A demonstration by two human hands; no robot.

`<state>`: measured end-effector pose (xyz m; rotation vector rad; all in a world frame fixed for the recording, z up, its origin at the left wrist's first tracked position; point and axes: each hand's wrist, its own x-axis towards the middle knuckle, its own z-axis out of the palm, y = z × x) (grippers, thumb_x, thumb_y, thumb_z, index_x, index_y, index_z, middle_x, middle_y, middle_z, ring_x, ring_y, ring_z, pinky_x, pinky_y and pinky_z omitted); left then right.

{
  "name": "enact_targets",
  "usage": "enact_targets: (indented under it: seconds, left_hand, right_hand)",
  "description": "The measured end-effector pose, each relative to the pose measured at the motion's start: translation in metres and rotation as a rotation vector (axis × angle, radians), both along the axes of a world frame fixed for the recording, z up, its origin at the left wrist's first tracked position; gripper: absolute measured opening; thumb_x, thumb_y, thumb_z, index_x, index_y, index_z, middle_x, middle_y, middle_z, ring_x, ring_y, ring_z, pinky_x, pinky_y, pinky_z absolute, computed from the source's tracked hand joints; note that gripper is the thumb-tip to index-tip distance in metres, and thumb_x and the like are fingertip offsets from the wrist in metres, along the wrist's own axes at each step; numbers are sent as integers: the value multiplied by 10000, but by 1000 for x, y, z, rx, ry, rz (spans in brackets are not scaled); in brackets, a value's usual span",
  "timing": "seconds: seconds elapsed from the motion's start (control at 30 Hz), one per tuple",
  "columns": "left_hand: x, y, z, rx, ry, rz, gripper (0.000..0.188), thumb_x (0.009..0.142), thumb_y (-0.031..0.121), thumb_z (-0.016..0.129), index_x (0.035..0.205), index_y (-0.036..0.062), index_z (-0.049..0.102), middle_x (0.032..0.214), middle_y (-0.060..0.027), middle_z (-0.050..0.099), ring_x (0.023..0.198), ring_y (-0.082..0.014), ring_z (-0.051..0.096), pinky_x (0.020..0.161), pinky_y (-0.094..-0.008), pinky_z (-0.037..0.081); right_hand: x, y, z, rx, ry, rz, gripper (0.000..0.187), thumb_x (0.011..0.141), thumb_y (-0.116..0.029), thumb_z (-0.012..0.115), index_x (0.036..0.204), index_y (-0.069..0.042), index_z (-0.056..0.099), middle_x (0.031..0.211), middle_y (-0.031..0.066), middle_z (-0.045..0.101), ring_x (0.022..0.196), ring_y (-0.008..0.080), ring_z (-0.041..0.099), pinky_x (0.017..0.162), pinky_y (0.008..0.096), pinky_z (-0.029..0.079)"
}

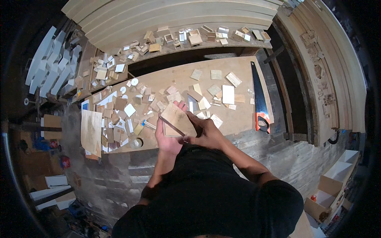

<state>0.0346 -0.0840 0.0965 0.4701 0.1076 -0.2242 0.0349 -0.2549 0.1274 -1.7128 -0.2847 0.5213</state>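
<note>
Close to my body, over the front edge of the worktable [206,154], I hold a pale wooden block [180,118]. My left hand [168,141] lies beneath it with the palm up, the fingertips showing past its far side. A thin dark strip [171,126] runs slantwise along the block's near left edge; whether it is attached I cannot tell. Closed on the block's right side is my right hand [204,131], its thumb near the lower corner. Around my hands lie flat wood offcuts, among them a white rectangular piece [228,94].
A handsaw [260,95] with an orange and black handle lies at the table's right. Small offcuts crowd the left, with a roll of tape [137,142] and a thin board [91,131]. Behind, a shelf [174,49] bears small wooden boxes under stacked planks [170,20].
</note>
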Motion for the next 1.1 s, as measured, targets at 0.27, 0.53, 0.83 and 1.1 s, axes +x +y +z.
enact_targets:
  seconds: [0.27, 0.53, 0.83, 1.1]
  left_hand:
    - [2, 18, -8, -76, 147, 96, 726, 1008, 483, 395, 1482, -57, 296, 1488, -223, 405, 1425, -330, 347, 1176, -446, 267]
    - [-1, 59, -17, 152, 330, 176, 490, 964, 297, 574, 1326, -21, 484, 1229, -174, 607, 1142, -300, 612, 1011, -423, 471]
    - [-58, 119, -84, 1126, -62, -126, 987, 594, 84, 896, 1396, 40, 322, 1162, -180, 606, 1040, -254, 635, 878, -349, 541]
    - [-68, 166, -47, 1007, -186, -317, 1130, 588, 158, 916, 1443, 25, 189, 1124, -201, 622, 1189, -289, 536, 992, -397, 466]
  right_hand:
    - [-12, -10, -16, 43, 85, -123, 839, 685, -266, 816, 1391, 50, 491, 1117, 243, 694, 1029, 281, 693, 911, 358, 514]
    - [-25, 10, -44, -67, -229, -154, 798, 686, -259, 812, 1379, 13, 522, 1187, 258, 669, 1141, 301, 658, 977, 365, 491]
    - [-50, 51, -44, -74, -203, -40, 861, 678, -210, 834, 1424, 25, 472, 1295, 240, 628, 1188, 200, 601, 1030, 322, 426]
    - [-59, 104, -27, -145, -256, 1, 873, 658, -321, 835, 1388, 32, 510, 1018, 274, 703, 979, 303, 718, 876, 354, 530]
